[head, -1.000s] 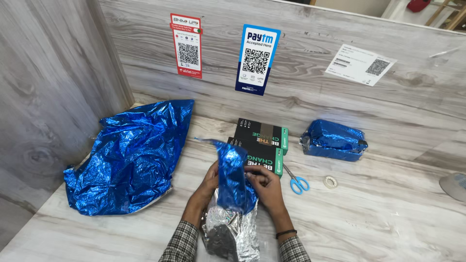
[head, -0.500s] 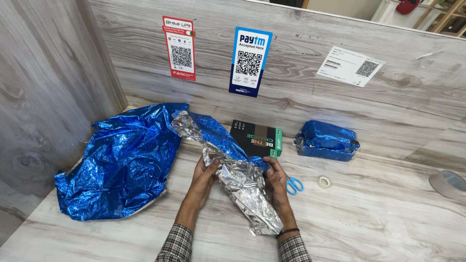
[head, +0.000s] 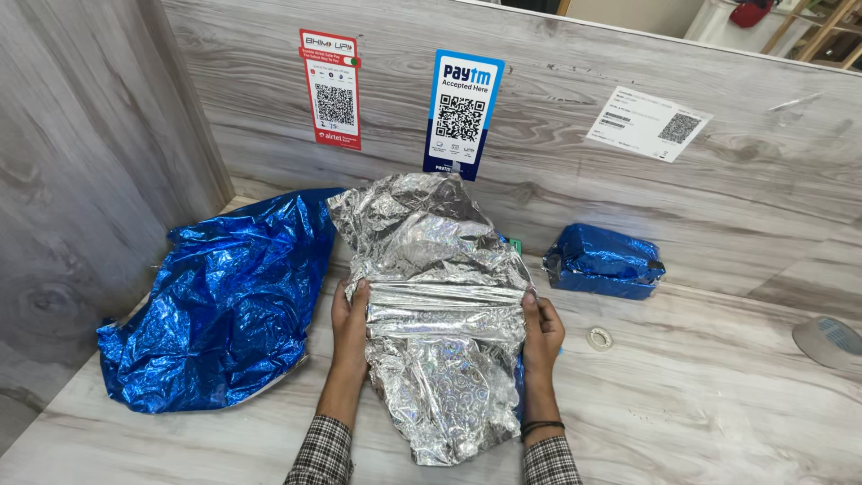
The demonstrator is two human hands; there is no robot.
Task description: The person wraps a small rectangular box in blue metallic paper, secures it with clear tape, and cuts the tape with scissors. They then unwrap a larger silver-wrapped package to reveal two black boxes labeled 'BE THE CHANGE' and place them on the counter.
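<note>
— Left hand [head: 350, 328]?
— Clamped on the left edge of a crinkled silver foil sheet [head: 435, 296], fingers curled around it, thumb on top.
— And the right hand [head: 541, 334]?
— Closed on the sheet's right edge, level with the left. Dark band on that wrist, checked sleeves on both arms.
— Where on the counter [head: 700, 395]?
— Near the front edge, about midway along. Silver side facing up, stretched flat between the two hands over something boxy underneath; can't tell what. Upper part of the sheet standing up loose and crumpled toward the back wall, lower end hanging rumpled toward the front edge. Sliver of blue showing along the right side, by the right hand.
— Anything else around?
— Big crumpled blue foil sheet [head: 224, 314] lying toward the left edge, just beside the left hand. Small parcel wrapped in blue foil [head: 603, 262] by the back wall, right of the silver sheet and apart from it. Little tape ring [head: 600, 339] lying flat, near the right hand but not touching. Larger tape roll [head: 831, 339] at the right edge, partly cut off by the view.
— On the back wall?
— Three printed code cards: red-and-white [head: 333, 88], blue-and-white [head: 463, 112], and a plain white label [head: 649, 123].
</note>
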